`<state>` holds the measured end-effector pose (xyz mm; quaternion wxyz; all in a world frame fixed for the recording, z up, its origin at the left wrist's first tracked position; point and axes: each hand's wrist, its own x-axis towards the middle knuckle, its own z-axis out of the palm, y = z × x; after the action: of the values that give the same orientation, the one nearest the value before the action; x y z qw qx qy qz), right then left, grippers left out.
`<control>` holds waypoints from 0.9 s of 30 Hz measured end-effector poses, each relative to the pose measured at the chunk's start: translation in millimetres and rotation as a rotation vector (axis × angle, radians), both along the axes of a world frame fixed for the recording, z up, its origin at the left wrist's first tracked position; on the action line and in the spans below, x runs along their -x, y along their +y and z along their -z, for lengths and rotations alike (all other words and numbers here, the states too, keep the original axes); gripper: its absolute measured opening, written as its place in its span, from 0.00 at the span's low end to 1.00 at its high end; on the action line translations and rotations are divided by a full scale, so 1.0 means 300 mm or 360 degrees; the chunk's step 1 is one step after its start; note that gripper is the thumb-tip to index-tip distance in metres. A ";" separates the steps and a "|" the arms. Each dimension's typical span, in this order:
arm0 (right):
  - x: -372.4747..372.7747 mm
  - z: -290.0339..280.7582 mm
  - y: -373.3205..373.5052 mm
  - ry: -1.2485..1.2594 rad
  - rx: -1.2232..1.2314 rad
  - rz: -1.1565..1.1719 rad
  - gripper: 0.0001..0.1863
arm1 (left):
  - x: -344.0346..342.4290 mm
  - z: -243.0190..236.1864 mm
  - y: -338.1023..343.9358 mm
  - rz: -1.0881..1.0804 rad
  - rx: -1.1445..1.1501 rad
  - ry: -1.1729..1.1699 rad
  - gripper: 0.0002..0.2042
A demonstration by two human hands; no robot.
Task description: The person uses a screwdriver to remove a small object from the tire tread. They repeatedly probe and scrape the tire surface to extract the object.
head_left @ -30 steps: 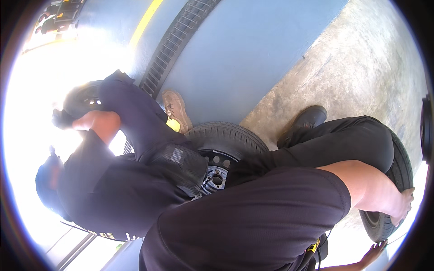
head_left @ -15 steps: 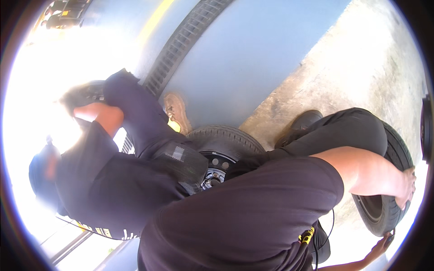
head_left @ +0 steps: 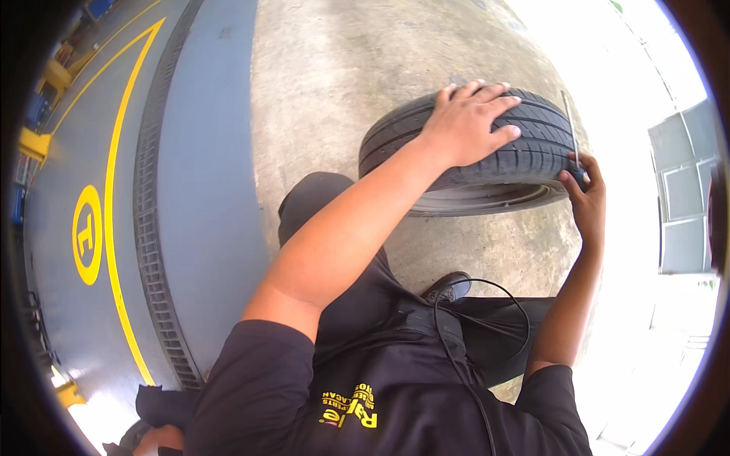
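Observation:
A black tire (head_left: pixel 532 125) stands on its tread in front of me, its side toward my body. Part of a grey metal wheel rim (head_left: pixel 490 199) shows inside it. My left hand (head_left: pixel 473 128) lies on top of the tread, fingers spread. At the tire's right end, my right hand (head_left: pixel 589 199) is closed around a screwdriver-like tool with a dark blue handle (head_left: pixel 579 179). The tool's thin metal shaft (head_left: pixel 569 125) points away from me, alongside the tread. Its tip is hard to make out against the bright ground.
Bare concrete (head_left: pixel 327 91) lies under the tire, bordered on the left by blue-grey floor. A long drain grate (head_left: pixel 148 197) and yellow lines run there. Another person (head_left: pixel 163 437) is partly visible at the lower left. A black cord (head_left: pixel 525 319) loops over my lap.
My view has swung right, bringing the tire from the right edge toward the middle. The co-worker has shifted to the lower left corner, and the other wheel is out of view.

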<state>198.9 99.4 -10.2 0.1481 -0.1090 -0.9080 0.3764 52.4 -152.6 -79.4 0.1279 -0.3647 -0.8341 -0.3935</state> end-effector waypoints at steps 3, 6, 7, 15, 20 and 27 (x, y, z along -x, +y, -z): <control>0.019 -0.071 0.026 -0.0219 -0.0140 0.0090 0.17 | -0.003 -0.020 0.018 -0.0009 0.0039 0.0034 0.29; -0.013 -0.081 0.077 -0.0307 -0.0013 0.0019 0.19 | 0.005 -0.023 0.041 0.0019 0.0041 0.0078 0.29; -0.029 -0.088 0.087 -0.0428 0.0063 0.0026 0.19 | -0.002 -0.019 0.039 0.0017 0.0037 0.0055 0.29; -0.137 -0.118 0.075 -0.0178 0.0183 0.0217 0.25 | -0.001 -0.083 0.017 0.0067 0.0006 0.0040 0.23; -0.095 -0.040 0.019 0.0008 0.0067 0.0086 0.23 | 0.077 -0.077 0.031 0.0035 -0.0184 -0.0070 0.20; -0.203 -0.041 0.087 -0.0080 0.0203 0.0320 0.10 | 0.071 -0.060 0.032 -0.0072 -0.0073 -0.0049 0.23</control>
<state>259.7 125.4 2.2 0.1551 -0.2181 -0.8701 0.4139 31.2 -142.9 -61.5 0.1321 -0.3367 -0.8348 -0.4151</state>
